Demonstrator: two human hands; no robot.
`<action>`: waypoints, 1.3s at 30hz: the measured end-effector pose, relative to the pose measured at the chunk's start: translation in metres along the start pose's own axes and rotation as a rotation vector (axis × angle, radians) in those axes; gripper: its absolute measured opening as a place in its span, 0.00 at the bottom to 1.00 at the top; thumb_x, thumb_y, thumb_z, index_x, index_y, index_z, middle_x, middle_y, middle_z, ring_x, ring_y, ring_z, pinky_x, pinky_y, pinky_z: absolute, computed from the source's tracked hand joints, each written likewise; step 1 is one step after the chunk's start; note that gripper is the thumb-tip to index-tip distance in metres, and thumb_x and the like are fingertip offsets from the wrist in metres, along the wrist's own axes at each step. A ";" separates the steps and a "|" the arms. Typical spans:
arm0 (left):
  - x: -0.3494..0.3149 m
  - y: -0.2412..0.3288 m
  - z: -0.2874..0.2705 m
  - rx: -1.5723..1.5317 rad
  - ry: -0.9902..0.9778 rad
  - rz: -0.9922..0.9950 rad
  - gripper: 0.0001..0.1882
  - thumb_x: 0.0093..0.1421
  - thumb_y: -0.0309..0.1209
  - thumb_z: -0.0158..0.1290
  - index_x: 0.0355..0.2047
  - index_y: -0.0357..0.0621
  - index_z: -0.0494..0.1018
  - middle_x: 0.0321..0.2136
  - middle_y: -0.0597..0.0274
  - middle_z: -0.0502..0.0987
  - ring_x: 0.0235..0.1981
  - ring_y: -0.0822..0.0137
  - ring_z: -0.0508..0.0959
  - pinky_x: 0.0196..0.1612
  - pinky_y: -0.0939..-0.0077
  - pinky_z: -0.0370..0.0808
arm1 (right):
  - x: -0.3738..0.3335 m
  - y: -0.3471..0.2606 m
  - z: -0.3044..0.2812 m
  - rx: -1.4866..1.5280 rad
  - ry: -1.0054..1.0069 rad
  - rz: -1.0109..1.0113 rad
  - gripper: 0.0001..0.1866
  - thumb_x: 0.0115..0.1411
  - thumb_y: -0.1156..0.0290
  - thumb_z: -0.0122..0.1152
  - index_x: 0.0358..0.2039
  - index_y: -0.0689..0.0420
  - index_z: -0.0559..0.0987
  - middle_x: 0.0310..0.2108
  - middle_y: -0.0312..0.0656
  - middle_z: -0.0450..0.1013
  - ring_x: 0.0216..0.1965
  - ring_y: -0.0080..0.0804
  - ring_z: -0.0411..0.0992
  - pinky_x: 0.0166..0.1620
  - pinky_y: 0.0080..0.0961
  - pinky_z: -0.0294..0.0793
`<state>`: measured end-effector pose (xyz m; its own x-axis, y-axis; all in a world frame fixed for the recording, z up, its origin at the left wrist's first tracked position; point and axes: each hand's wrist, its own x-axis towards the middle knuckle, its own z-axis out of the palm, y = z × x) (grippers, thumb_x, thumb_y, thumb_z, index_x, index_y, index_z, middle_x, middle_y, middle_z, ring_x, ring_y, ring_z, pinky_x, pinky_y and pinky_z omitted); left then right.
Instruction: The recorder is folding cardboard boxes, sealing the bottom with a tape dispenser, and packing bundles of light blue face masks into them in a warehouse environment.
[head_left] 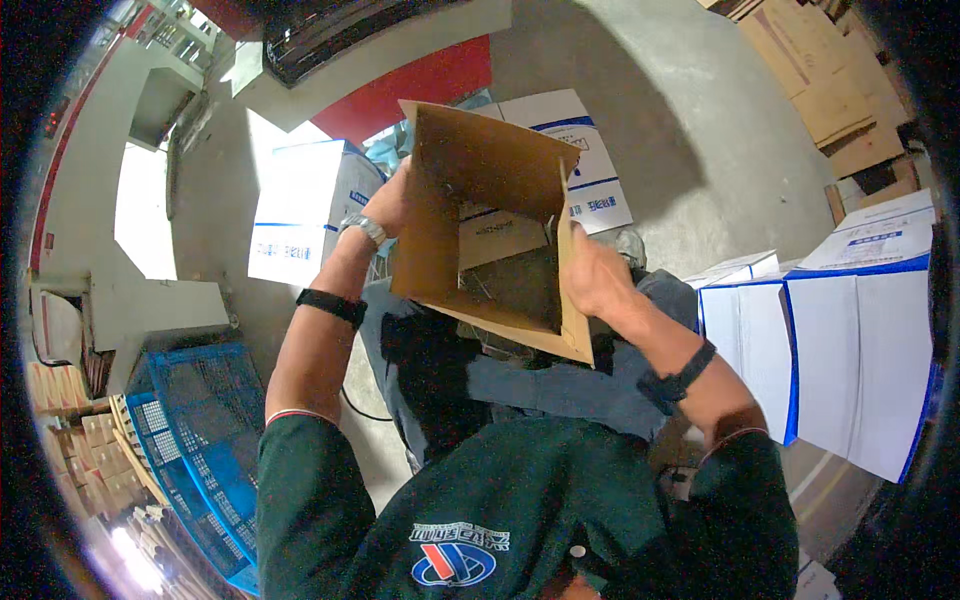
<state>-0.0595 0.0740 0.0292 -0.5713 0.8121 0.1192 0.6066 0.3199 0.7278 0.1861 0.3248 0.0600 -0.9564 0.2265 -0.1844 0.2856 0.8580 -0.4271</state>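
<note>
A brown cardboard box [430, 230] is between my two hands, its upper mouth facing me and tilted. Through it I see a brown cardboard panel and a dark opening at the far end. My left hand [397, 202] grips the left wall from outside, most of its fingers hidden behind the cardboard. On the right side, my right hand [598, 272] is closed around the other wall. The box is above my lap, close to my grey trousers [540, 385].
White cartons with blue edges stand at left [297, 205], behind the box [560, 110] and at right [860, 330]. Flattened brown cardboard [815, 75] lies at the far right. A blue plastic crate [205, 440] is at lower left, near a pale machine [90, 170].
</note>
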 end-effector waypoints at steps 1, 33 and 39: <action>0.007 0.000 0.001 0.239 -0.021 0.094 0.31 0.58 0.30 0.51 0.60 0.35 0.55 0.53 0.44 0.69 0.54 0.49 0.71 0.57 0.65 0.68 | 0.007 0.003 0.002 0.002 -0.002 -0.004 0.17 0.54 0.69 0.50 0.40 0.67 0.68 0.30 0.66 0.73 0.34 0.63 0.74 0.42 0.55 0.72; 0.087 0.030 0.114 0.614 -0.576 -0.184 0.39 0.44 0.57 0.63 0.57 0.66 0.69 0.52 0.54 0.70 0.53 0.51 0.71 0.53 0.57 0.73 | -0.043 0.033 -0.023 0.370 0.371 -0.001 0.16 0.51 0.77 0.59 0.42 0.62 0.75 0.36 0.47 0.74 0.36 0.38 0.74 0.42 0.31 0.74; 0.112 0.012 0.122 0.495 -0.541 -0.150 0.33 0.47 0.54 0.62 0.54 0.62 0.72 0.45 0.52 0.76 0.47 0.50 0.76 0.49 0.57 0.74 | -0.046 -0.010 0.004 -0.019 0.127 -0.300 0.32 0.45 0.71 0.64 0.53 0.64 0.69 0.57 0.52 0.63 0.61 0.50 0.58 0.63 0.44 0.58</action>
<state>-0.0485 0.2280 -0.0315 -0.3931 0.8285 -0.3988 0.7946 0.5243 0.3062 0.2279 0.3036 0.0690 -0.9981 0.0167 0.0595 -0.0104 0.9035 -0.4285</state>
